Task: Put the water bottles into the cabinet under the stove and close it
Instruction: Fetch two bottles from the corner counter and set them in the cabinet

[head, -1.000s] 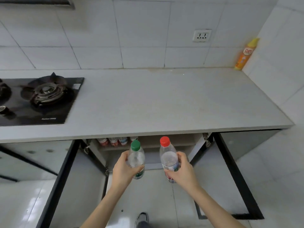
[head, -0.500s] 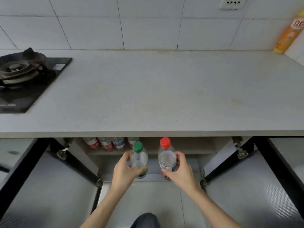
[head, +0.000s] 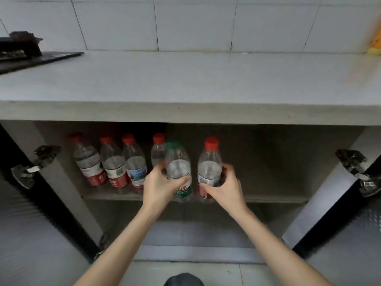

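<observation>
Left hand [head: 159, 187] gripped green-capped bottle [head: 179, 172], right hand [head: 223, 188] gripped red-capped bottle [head: 209, 168], both at cabinet shelf [head: 274, 198]. Four red-capped bottles [head: 115, 166] stood there, doors open under grey worktop [head: 185, 79].

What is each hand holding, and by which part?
Left hand grips the green-capped water bottle around its middle; right hand grips the red-capped water bottle around its lower body.

Both bare arms reach forward and up from the bottom of the view, and they come closer together toward the hands. The left hand [head: 160, 185] is curled around a green-capped bottle [head: 178, 172], with the thumb across the front and the fingers behind. The right hand [head: 225, 187] is curled around a red-capped bottle [head: 209, 170] in the same way. The two hands are side by side, close but not touching.
</observation>
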